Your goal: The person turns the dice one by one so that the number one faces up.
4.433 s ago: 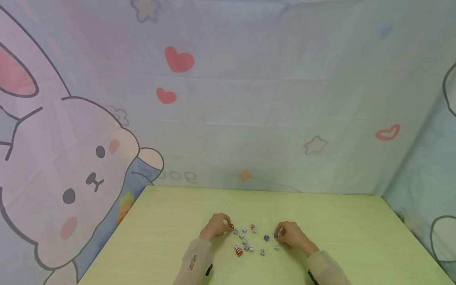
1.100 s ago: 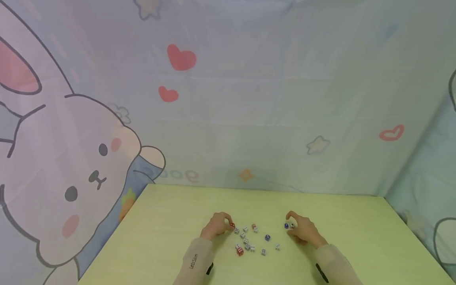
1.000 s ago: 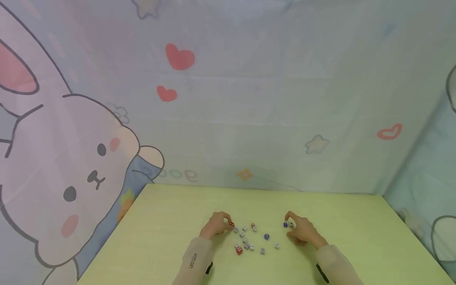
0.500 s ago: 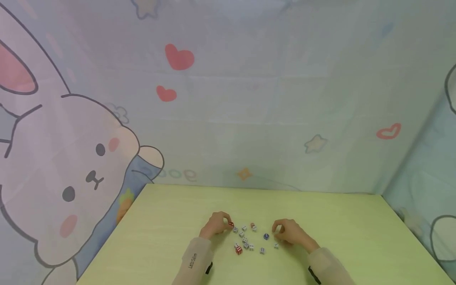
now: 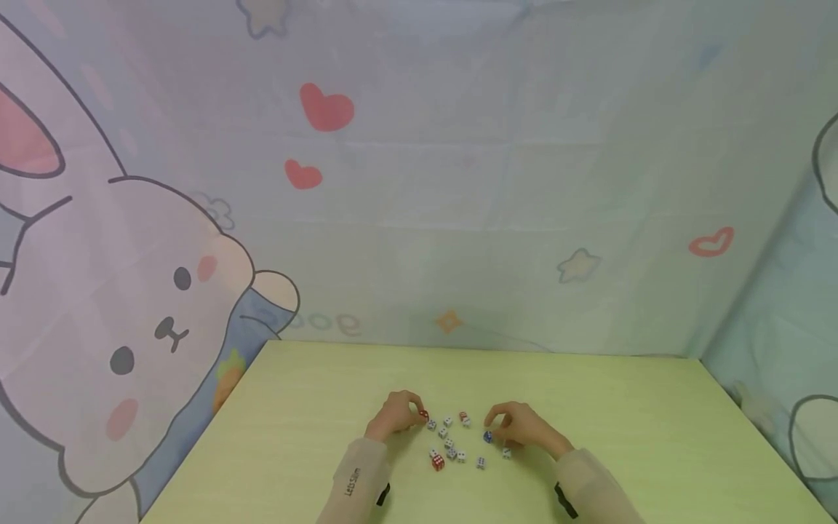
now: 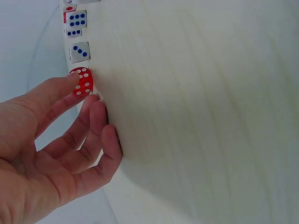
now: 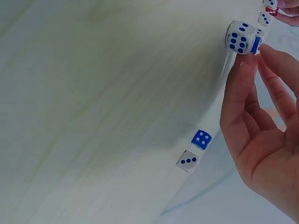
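Observation:
On the left, my left hand point(image 5: 396, 415) pinches a red die point(image 6: 84, 83) between thumb and index finger. Just beyond it sits a white die point(image 6: 79, 51). My right hand point(image 5: 524, 424) has its thumb and index fingertips at the sides of a blue die point(image 5: 487, 437), seemingly pinching it low at the table. In the right wrist view a white die point(image 7: 239, 37) partly hides that blue die. Another blue die point(image 7: 202, 139) and a white die point(image 7: 188, 161) sit side by side on the table; the right hand hides them in the head view.
Between the hands, several white dice point(image 5: 449, 443) lie scattered on the pale yellow table point(image 5: 314, 407). A larger red die point(image 5: 438, 463) is at the near side, a small red-marked die point(image 5: 463, 416) at the far side. A printed curtain point(image 5: 419, 218) hangs behind.
My right hand carried a blue die rightward, set it beside a white die and let go, then came back left to the other blue die. The left hand stays on the red die.

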Demonstrator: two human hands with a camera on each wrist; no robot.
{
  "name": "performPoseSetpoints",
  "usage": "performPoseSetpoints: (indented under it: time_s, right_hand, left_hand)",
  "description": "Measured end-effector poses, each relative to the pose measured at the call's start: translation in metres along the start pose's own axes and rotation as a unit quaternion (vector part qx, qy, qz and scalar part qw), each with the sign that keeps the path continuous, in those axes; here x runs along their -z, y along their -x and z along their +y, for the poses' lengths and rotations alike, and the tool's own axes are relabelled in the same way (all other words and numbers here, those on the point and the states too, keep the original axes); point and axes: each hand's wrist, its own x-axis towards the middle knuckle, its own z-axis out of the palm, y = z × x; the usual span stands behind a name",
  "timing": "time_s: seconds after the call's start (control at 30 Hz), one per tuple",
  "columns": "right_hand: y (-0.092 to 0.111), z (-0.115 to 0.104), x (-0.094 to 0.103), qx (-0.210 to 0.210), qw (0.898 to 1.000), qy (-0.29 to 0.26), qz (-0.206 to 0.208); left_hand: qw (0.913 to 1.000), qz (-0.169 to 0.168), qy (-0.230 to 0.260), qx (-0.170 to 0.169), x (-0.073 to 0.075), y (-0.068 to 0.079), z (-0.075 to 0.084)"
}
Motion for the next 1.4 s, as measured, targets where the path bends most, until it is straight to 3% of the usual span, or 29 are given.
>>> performPoseSetpoints:
  time_s: [0.2, 0.33, 0.6, 1.4]
  right_hand:
    - [-0.0002, -0.0008, -0.0020, -0.001, 1.000, -0.007, -0.013]
    - [-0.0008, -0.0050, -0.0042, -0.023, 1.000, 0.011, -0.009]
    - [0.0003, -0.0063, -0.0065, -0.027, 0.999, 0.023, 0.005]
    - [-0.0005, 0.0008, -0.0066, -0.003, 0.998, 0.057, 0.016]
  left_hand:
    - [1.0000, -0.001, 0.000, 0.003, -0.0003, 0.0001, 0.0012]
    - [1.0000, -0.003, 0.005, 0.005, -0.0005, 0.0003, 0.0016]
    - [0.9999, -0.003, 0.010, 0.005, -0.0014, 0.0003, 0.0003]
    - [0.9999, 0.009, 0.000, -0.007, 0.0001, 0.0023, -0.0004]
